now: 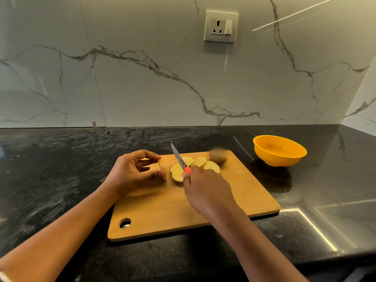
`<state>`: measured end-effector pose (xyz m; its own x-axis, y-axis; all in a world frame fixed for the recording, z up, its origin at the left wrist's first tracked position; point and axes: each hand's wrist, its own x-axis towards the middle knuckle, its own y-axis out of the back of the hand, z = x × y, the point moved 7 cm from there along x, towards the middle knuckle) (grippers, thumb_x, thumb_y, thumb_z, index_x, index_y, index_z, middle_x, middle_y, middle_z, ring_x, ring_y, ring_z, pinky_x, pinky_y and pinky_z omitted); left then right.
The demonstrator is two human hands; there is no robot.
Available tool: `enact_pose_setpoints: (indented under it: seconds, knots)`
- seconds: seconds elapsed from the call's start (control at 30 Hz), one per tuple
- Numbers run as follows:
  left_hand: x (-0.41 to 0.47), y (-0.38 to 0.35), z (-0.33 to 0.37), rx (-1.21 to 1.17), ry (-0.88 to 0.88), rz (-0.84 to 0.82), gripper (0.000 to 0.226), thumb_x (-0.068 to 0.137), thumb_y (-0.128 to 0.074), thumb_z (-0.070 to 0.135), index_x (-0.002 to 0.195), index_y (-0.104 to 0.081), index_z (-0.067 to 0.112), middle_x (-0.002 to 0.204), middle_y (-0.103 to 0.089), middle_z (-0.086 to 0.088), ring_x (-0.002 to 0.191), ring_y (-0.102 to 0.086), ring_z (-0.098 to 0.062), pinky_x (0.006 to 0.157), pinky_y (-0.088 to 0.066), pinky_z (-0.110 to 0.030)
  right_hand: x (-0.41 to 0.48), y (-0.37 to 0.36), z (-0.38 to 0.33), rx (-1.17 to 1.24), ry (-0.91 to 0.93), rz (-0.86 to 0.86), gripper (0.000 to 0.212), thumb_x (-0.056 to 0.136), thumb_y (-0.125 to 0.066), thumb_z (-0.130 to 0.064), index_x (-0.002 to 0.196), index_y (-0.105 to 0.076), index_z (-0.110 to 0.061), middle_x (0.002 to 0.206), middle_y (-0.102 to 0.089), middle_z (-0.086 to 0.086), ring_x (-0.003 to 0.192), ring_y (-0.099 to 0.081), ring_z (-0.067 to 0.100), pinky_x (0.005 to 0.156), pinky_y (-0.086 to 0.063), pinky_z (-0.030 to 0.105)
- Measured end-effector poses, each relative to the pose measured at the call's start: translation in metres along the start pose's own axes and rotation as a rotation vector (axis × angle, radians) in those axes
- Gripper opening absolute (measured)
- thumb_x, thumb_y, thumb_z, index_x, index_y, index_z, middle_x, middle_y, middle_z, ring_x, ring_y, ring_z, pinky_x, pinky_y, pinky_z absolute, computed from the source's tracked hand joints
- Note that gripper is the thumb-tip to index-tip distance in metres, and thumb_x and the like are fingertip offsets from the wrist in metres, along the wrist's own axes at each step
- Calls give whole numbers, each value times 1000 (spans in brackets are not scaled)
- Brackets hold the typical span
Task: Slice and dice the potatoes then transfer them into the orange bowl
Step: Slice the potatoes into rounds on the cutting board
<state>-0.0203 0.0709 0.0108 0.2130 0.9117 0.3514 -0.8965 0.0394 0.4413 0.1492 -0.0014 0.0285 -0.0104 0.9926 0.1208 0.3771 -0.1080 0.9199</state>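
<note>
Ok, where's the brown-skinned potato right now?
In the head view, the brown-skinned potato sits at the far right corner of the cutting board, just behind the potato slices and left of the orange bowl.

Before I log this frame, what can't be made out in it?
1. Head view: knife handle, mostly covered by the right hand.
2. Head view: potato slices, overlapping and partly behind knife and hand; count unclear.
3. Head view: potato piece pinched by the left hand, blurred.
4. Head view: whole potato, blurred.

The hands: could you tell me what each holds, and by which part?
The left hand pinches a potato slice by its edges; the right hand grips the knife by its orange handle.
</note>
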Motion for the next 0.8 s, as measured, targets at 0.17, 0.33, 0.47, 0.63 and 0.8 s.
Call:
enact_pose_setpoints:
  seconds: [0.17,0.33,0.47,0.63,0.8]
  knots:
    - [0,0,0,-9,-21,3,47,53,-76,40,98,-67,27,107,-66,9,102,-64,-7,86,-52,-20,-1,-2,-6,31,36,16,33,103,-34,-38,122,-51,-17,106,-61,3,87,-53,14,64,-38,28]
    - [2,-2,-5,-36,10,-47,50,54,-78,38,102,-66,29,112,-65,9,106,-62,-6,85,-52,-19,4,0,1,24,38,53,33,103,-32,-37,121,-51,-17,105,-61,4,82,-49,14,55,-31,26]
    - [4,-6,-10,-73,61,-136,59,54,-80,34,110,-61,30,118,-62,11,108,-60,-4,87,-51,-20,6,-2,4,26,38,57,32,103,-32,-38,120,-51,-18,102,-59,2,81,-49,13,52,-28,24]
    - [4,-8,-12,-29,79,-194,61,55,-80,34,112,-59,34,117,-62,11,109,-60,-4,92,-51,-26,3,-4,4,35,48,39,34,103,-32,-38,125,-49,-18,110,-59,3,84,-47,13,64,-34,27]
    - [4,-9,-12,-76,68,-257,73,49,-85,50,114,-57,32,114,-62,18,108,-61,-5,87,-53,-22,5,-6,7,33,54,57,34,103,-31,-38,123,-49,-17,108,-60,3,85,-49,13,66,-36,29]
